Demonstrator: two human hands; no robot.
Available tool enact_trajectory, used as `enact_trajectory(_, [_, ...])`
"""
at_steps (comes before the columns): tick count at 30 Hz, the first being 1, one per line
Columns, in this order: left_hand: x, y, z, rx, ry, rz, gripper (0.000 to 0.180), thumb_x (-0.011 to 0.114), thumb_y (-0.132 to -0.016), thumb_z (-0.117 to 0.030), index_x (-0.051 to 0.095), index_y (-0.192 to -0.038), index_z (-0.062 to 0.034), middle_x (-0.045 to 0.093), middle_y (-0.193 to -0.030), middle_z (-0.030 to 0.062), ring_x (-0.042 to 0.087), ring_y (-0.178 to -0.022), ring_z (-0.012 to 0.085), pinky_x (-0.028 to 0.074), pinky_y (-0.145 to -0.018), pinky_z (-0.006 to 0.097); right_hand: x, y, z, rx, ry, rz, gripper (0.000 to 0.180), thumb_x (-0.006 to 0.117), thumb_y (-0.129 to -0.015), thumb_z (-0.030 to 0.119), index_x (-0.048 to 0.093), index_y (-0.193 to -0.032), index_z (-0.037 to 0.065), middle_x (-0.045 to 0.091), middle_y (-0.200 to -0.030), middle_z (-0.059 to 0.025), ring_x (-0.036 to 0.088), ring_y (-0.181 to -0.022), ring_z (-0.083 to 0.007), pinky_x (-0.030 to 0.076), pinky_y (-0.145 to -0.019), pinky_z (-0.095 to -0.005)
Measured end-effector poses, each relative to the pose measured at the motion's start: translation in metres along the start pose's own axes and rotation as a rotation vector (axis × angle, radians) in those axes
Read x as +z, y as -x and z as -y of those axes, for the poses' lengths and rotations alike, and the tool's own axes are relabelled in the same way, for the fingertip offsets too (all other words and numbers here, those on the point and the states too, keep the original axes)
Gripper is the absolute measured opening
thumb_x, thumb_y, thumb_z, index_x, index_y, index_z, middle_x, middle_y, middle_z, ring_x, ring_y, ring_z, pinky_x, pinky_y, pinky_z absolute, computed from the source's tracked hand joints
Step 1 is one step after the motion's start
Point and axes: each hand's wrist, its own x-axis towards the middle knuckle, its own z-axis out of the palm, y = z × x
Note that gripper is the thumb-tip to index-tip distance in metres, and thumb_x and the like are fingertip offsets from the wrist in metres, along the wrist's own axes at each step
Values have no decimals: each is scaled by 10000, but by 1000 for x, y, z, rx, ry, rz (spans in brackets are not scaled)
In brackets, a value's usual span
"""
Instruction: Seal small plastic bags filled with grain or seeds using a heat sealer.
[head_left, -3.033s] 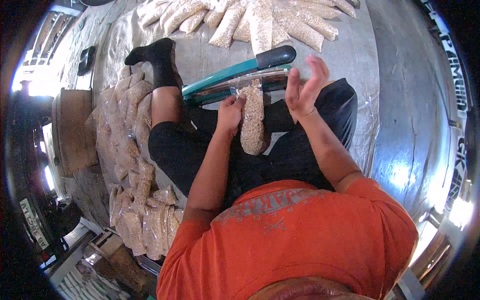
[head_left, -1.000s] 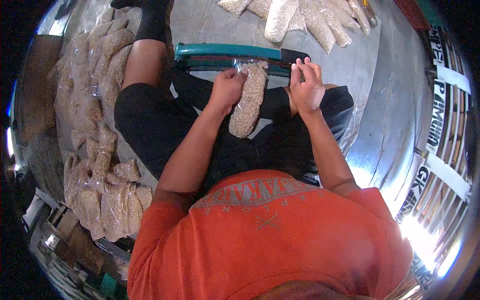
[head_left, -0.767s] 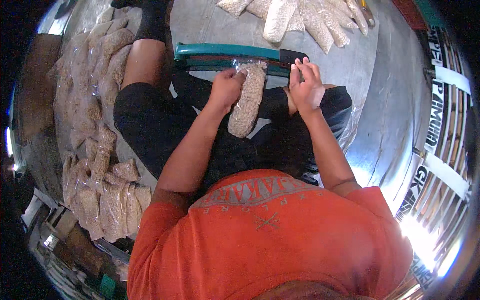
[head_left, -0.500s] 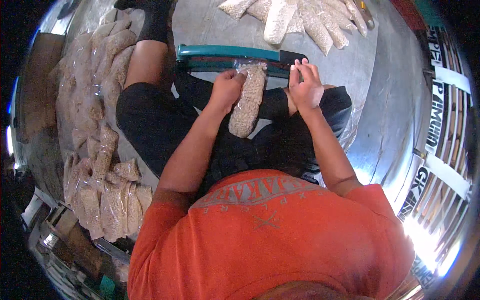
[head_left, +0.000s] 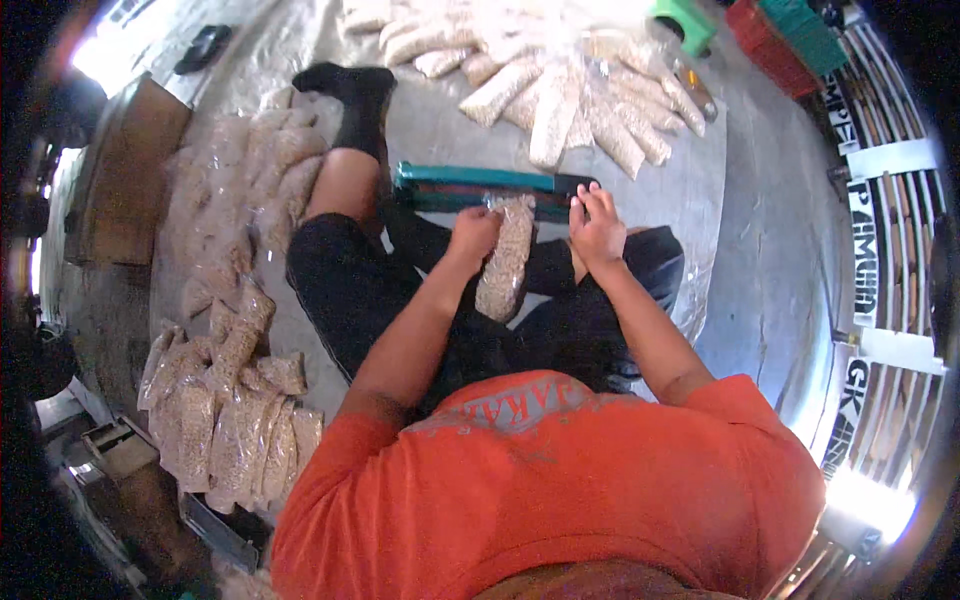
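Note:
My left hand (head_left: 474, 238) is closed on the upper part of a clear plastic bag (head_left: 508, 265) filled with small pale pieces. The bag hangs down between my bent legs, its top end against a long teal bar sealer (head_left: 470, 176). At the sealer's black right end, my right hand (head_left: 600, 235) has its fingers stretched out, with the fingertips at the handle. Whether they press on it is hard to make out. The sealer's jaw line is partly hidden behind the bag's top.
Many filled bags (head_left: 555, 115) fan out beyond the sealer. More are heaped at my left (head_left: 215, 200), with a lower pile (head_left: 235, 430) nearer me. A brown box (head_left: 135, 170) stands at far left. Lettered slatted panels (head_left: 890, 250) line the right side. A green plastic object (head_left: 685, 25) stands at the back.
The view has tilted up, showing more of the far bags. My left hand still holds the bag at the sealer, and my right hand stays by the handle.

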Motion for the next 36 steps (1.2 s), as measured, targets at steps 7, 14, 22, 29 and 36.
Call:
enact_trajectory(7, [-7, 4, -7, 122, -134, 28, 258, 652, -954, -214, 678, -809, -1, 600, -663, 40, 520, -530, 154, 385, -479, 367, -57, -13, 23, -204, 96, 34, 525, 685, -939, 302, 571, -1420, 124, 542, -1459, -146, 661, -1157, -348, 593, -883, -437])
enact_trajectory(14, [-7, -9, 0, 95, -49, 39, 183, 655, -935, -162, 707, -912, 13, 662, -764, 53, 592, -629, 179, 460, -560, 371, -71, -31, 40, -252, 91, 44, 619, 724, -917, 326, 524, -1464, 114, 456, -1518, -198, 604, -1224, -408, 565, -951, -463])
enact_trajectory(22, [-4, -4, -5, 57, 28, 64, 268, 646, -963, -194, 636, -756, -25, 540, -622, 8, 476, -516, 130, 365, -483, 350, 4, -12, 15, 105, -269, -389, 457, 731, -905, 360, 633, -1262, 93, 590, -1211, -236, 525, -1220, -442, 403, -1060, -540])
enact_trajectory(29, [-8, 8, -16, 39, 22, 128, 237, 655, -1003, -224, 691, -920, -6, 632, -752, 24, 555, -613, 124, 444, -560, 325, 40, -42, 23, 21, 6, 200, 363, 666, -910, 505, 779, -1053, 191, 710, -1122, -157, 575, -1183, -373, 401, -1069, -485])
enact_trajectory(36, [-3, 32, -25, 113, -25, 329, 208, 626, -1035, -197, 699, -1065, -5, 699, -890, 28, 622, -727, 117, 509, -662, 289, 22, -17, 13, -36, -223, 67, 412, 698, -946, 386, 697, -1221, 79, 710, -1133, -137, 601, -1160, -314, 450, -1020, -469])
